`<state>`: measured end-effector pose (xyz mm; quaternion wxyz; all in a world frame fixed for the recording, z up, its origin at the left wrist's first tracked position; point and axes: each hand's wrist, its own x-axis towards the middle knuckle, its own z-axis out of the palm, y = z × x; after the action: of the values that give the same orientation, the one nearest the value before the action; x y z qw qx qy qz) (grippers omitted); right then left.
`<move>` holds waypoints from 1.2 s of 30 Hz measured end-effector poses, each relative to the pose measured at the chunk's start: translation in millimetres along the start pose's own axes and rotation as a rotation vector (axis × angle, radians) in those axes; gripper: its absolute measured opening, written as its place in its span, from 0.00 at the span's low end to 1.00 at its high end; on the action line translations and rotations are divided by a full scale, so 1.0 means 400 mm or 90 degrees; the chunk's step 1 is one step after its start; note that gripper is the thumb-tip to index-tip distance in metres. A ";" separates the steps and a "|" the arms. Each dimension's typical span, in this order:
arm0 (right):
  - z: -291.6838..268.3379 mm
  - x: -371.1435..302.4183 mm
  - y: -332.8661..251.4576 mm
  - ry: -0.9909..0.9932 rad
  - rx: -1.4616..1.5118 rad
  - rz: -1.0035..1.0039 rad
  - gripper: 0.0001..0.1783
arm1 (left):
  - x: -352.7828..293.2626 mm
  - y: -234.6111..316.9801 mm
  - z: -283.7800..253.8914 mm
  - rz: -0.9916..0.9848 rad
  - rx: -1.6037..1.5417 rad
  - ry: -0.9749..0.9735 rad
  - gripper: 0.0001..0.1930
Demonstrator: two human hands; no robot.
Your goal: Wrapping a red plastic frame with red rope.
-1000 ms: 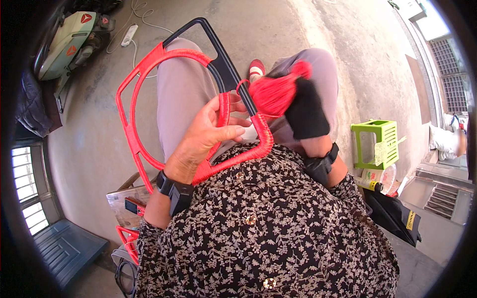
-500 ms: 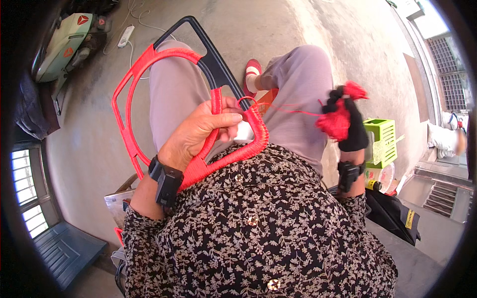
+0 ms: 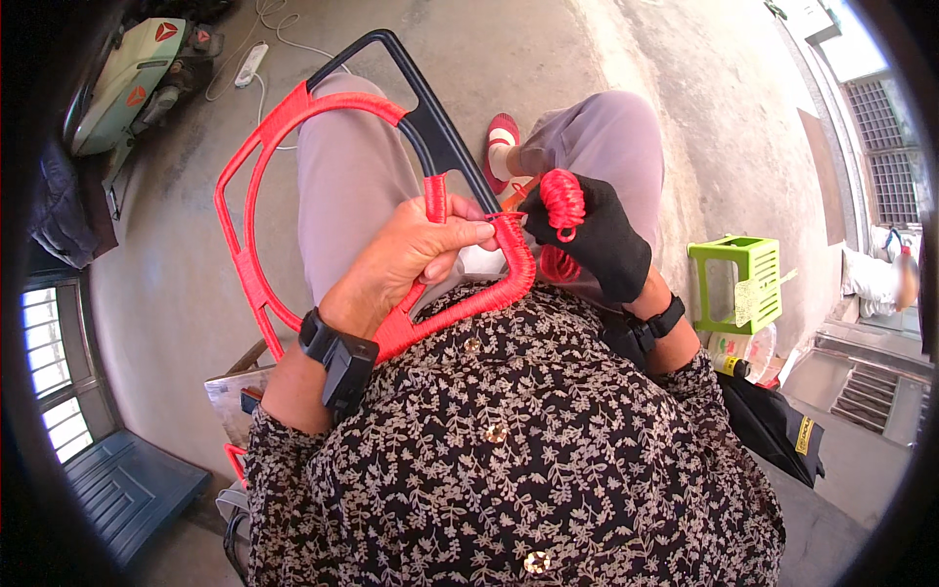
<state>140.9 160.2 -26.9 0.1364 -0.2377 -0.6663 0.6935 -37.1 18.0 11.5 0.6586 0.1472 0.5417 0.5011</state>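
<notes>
Across my lap rests a curved frame (image 3: 442, 147) with black bare bars and red cord wound tightly around the rest. My bare left hand (image 3: 399, 247) is closed on it, the thumb pressing beside the end of the winding. My right hand (image 3: 614, 240), in a black glove, is closed on a bundle of red cord (image 3: 562, 201). Its fingertips are close to the black bar where the winding ends. More red loops hang below the glove. The right fingertips are partly hidden by the bundle.
A green plastic basket (image 3: 699, 284) stands at the right, near a black bag (image 3: 768, 421). On the floor at far left are a power strip (image 3: 251, 65) and its cable. A pale green scooter (image 3: 132, 88) stands at the upper left.
My right hand has come in from the right with the cord bundle and is now beside the frame. The cord stretched between them has shortened. My left hand keeps its hold.
</notes>
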 end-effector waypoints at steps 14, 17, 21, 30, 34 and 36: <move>-0.060 -0.032 -0.011 -0.055 -0.093 0.049 0.15 | 0.004 -0.009 -0.002 0.009 -0.011 0.005 0.10; -0.022 -0.009 -0.050 -0.010 0.007 0.122 0.15 | 0.004 -0.007 -0.002 0.017 -0.013 0.007 0.10; 0.004 0.008 -0.040 -0.087 0.076 0.083 0.15 | 0.006 -0.008 -0.002 0.013 0.003 -0.002 0.09; -0.019 0.006 0.016 -0.011 -0.148 -0.042 0.15 | 0.008 -0.016 -0.011 0.017 0.008 0.001 0.10; -0.048 0.000 -0.032 -0.015 -0.128 0.034 0.13 | 0.008 -0.018 -0.010 0.010 0.019 0.016 0.10; -0.048 0.003 -0.057 0.012 0.045 0.104 0.13 | 0.007 -0.020 -0.007 0.012 0.017 0.026 0.11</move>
<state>146.8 179.1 -4.7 0.0941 -0.2927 -0.6183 0.7233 -35.6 15.6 3.1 0.6407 0.1509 0.5598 0.5033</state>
